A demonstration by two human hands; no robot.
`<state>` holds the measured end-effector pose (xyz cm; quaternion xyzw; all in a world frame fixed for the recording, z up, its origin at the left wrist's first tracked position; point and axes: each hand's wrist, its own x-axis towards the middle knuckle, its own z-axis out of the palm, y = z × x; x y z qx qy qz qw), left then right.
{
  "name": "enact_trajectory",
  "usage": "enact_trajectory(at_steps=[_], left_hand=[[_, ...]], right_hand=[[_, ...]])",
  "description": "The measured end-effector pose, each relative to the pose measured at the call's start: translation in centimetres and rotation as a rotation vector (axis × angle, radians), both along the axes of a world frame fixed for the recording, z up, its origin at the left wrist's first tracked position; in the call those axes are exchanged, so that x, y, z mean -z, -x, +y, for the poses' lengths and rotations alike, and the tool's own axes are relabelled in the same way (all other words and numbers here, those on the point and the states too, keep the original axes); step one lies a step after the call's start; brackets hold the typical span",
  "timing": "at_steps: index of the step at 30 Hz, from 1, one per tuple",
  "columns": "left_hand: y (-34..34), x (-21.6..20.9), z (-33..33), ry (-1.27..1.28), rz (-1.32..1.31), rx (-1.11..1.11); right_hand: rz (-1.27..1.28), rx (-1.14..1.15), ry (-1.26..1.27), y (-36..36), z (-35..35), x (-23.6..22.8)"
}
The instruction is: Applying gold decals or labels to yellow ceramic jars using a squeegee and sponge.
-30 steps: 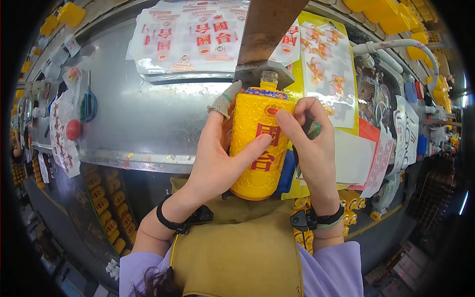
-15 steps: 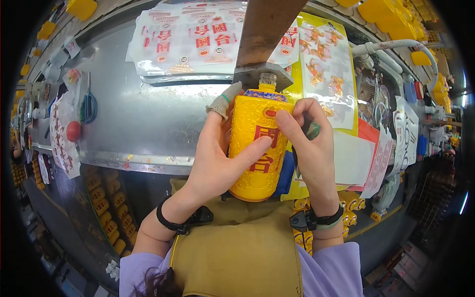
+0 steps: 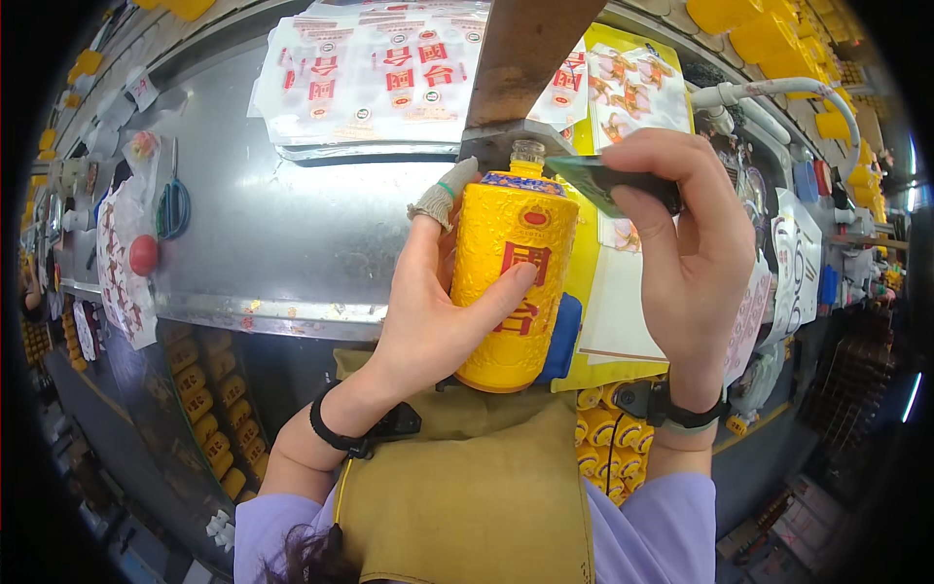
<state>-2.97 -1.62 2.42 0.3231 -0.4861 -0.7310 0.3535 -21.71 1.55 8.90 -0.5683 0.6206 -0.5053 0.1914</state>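
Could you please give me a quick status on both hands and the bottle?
Left hand gripping yellow bottle. Right hand holding dark flat tool near bottle's top. Brown post just beyond bottle.

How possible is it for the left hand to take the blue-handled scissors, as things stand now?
Probably not straight away: the left hand is holding the yellow bottle, and the scissors lie well off to its left. No object seems to stand between them, though.

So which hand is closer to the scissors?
Left. The left hand holds the yellow bottle, with the scissors off to its left on the metal table. The right hand is farther, over on the bottle's right side.
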Motion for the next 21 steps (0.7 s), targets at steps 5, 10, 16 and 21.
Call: enact_trajectory(at_steps=[5,10,16,21], left_hand=[[0.1,0.1,0.1,-0.036,0.021,-0.001],[0.2,-0.3,0.2,-0.031,0.027,-0.017],[0.1,-0.6,0.0,-0.054,0.010,0.001],[-0.2,-0.2,-0.8,-0.106,0.066,0.002]], right_hand=[[0.542,-0.307,-0.034,-1.7,-1.1,-1.5],[0.826,-0.130,0.135,-0.9,-2.1,-2.0],[0.719,-0.018,0.091,0.0,-1.5,-1.0],[-0.249,0.049,-0.234,-1.4,1.7,1.6]])
